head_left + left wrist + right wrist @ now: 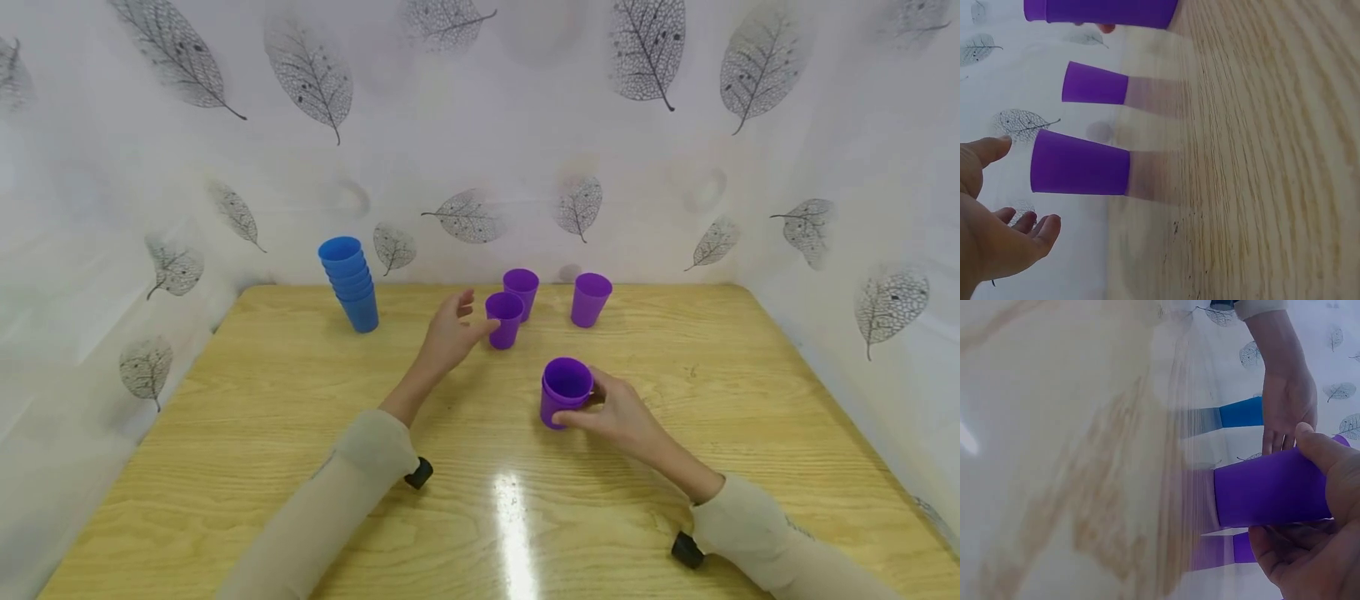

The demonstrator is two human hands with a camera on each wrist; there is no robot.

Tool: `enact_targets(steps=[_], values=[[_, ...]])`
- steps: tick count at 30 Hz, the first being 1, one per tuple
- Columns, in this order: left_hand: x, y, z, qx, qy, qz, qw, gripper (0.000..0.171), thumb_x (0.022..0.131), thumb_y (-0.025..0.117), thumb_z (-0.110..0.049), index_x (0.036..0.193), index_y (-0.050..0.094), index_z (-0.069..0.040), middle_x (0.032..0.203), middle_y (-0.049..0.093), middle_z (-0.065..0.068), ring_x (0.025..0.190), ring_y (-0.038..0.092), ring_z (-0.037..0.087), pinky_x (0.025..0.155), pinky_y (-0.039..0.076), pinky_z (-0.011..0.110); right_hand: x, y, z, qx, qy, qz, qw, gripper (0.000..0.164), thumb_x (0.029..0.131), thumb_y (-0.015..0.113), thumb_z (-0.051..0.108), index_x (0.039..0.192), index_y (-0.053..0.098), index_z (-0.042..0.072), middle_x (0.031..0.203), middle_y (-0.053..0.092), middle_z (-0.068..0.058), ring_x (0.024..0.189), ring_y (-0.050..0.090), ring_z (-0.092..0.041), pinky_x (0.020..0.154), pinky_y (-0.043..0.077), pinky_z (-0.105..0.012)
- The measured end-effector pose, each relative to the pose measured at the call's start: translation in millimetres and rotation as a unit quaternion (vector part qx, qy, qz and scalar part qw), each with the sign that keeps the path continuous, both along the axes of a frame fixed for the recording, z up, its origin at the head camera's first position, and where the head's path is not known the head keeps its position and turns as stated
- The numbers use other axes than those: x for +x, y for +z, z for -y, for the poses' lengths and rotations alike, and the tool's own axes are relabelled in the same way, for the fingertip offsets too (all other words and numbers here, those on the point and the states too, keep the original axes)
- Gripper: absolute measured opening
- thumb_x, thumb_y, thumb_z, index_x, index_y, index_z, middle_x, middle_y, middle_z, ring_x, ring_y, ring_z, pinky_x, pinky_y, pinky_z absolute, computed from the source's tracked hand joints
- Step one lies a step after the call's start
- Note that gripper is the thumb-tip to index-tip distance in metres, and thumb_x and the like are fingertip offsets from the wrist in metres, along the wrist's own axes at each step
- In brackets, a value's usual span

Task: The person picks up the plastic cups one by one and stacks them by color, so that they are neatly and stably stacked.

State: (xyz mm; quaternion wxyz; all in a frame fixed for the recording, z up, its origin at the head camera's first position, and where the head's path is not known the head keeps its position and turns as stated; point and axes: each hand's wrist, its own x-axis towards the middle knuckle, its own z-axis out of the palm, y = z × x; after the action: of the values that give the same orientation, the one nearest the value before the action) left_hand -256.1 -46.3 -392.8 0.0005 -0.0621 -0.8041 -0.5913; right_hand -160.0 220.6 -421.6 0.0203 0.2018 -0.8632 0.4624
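My right hand (617,418) grips a pair of nested purple cups (557,410), thumb on the near side and fingers behind. These cups stand upright, low at the tabletop, in the right wrist view. Left of them, my left hand (452,332) reaches out with fingers spread and relaxed, holding nothing. Its thumb overlaps the rim of a single purple cup (504,335) in the head view; the left wrist view shows the hand beside a purple cup (1082,165). Just behind stands another purple cup (522,285), partly hidden.
One more purple cup (591,302) stands upright at the back right. A tall stack of blue cups (362,310) leans slightly at the back left of the wooden table (247,467). A leaf-patterned white curtain (480,150) encloses the back and sides.
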Motion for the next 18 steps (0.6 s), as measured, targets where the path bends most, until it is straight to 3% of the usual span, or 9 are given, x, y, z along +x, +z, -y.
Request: enact_targets(steps=[7,18], values=[[-12.2,-7.4,-9,-0.028,-0.013,0.004,0.9995,0.085,0.090,0.081,-0.024,0.157,0.036,0.002,0.158,0.042,0.019,0.142,0.045,0.035,0.116,0.042,0.046,2.2,0.5,3,-0.032,-0.009,0.012,0.999,0.066,0.082,0.090,0.014,0.137,0.057,-0.004,0.121,0.070,-0.015,0.102,0.069,-0.025,0.087,0.061,-0.037],[-23.3,-19.5,-19,-0.027,-0.017,0.008,0.9995,0.090,0.087,0.084,-0.023,0.157,0.034,0.002,0.153,0.047,0.022,0.139,0.048,0.037,0.114,0.044,0.046,3.8,2.5,4,-0.056,-0.009,0.015,0.998,0.064,0.083,0.088,0.009,0.137,0.057,-0.005,0.122,0.070,-0.016,0.106,0.069,-0.028,0.092,0.059,-0.034]])
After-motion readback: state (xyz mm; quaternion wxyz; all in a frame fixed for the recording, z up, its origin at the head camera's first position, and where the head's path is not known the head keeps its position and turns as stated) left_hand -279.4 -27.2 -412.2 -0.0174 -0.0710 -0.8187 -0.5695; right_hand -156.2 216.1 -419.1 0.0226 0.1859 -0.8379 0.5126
